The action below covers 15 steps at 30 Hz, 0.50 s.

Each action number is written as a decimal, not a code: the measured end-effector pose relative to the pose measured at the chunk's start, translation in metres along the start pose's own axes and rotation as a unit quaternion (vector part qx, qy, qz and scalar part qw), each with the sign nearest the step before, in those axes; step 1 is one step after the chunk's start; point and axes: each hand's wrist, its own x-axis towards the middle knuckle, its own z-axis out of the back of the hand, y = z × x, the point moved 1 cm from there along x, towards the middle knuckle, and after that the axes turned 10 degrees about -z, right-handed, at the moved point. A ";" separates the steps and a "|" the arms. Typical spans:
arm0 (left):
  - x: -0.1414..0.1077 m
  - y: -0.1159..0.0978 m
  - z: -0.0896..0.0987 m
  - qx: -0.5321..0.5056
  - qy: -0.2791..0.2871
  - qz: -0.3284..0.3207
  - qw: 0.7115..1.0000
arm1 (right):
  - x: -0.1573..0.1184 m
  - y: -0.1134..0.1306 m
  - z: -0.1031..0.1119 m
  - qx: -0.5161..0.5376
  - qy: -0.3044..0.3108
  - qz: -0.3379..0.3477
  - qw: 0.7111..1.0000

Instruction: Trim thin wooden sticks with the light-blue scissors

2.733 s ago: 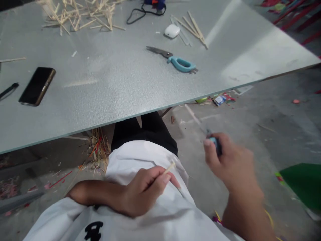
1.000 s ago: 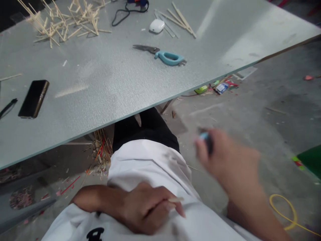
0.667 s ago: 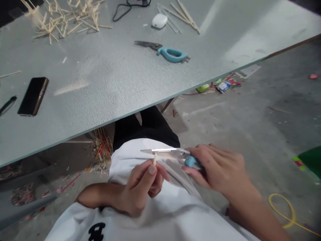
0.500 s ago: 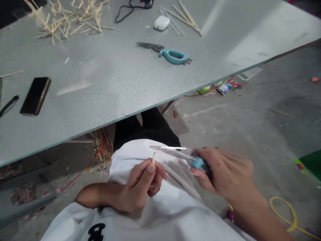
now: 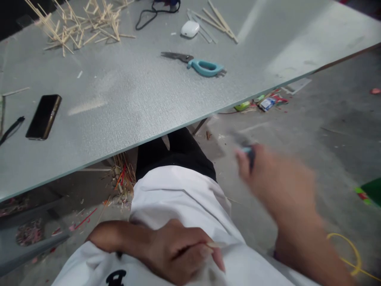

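Close to the white shirt, my left hand is closed, pinching a short wooden stick whose pale end pokes out past the thumb. My right hand is smeared by motion, out to the right above the floor. Its fingers wrap a knife with a blue and black handle; the blade is too blurred to make out. The two hands are well apart.
On the grey table lie blue-handled scissors, a phone, a white case, loose sticks and a stick structure. Scraps litter the floor below the table edge.
My right hand has swung the knife up and away to the right. My left hand has dropped lower and turned, so the stick, upright before, now points right.
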 end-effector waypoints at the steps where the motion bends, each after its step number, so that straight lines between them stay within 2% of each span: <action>1: 0.000 -0.003 -0.002 -0.005 0.005 -0.014 1.000 | 0.004 -0.006 -0.004 -0.017 0.009 -0.021 1.000; 3: 0.001 -0.004 -0.006 -0.067 -0.044 -0.029 0.996 | 0.006 -0.013 -0.007 0.030 0.016 -0.023 0.999; 5: 0.005 0.000 -0.009 -0.158 -0.095 -0.024 0.983 | 0.001 -0.012 -0.003 0.130 0.011 0.046 0.990; 8: 0.012 0.006 -0.009 -0.235 -0.104 0.015 0.966 | -0.011 -0.001 0.008 0.246 0.004 0.158 0.956; 11: 0.016 0.007 -0.006 -0.229 -0.118 0.056 0.965 | -0.016 0.008 0.017 0.289 0.030 0.231 0.929; 15: 0.016 0.008 -0.002 -0.186 -0.137 0.057 0.971 | -0.017 0.013 0.020 0.253 0.045 0.253 0.933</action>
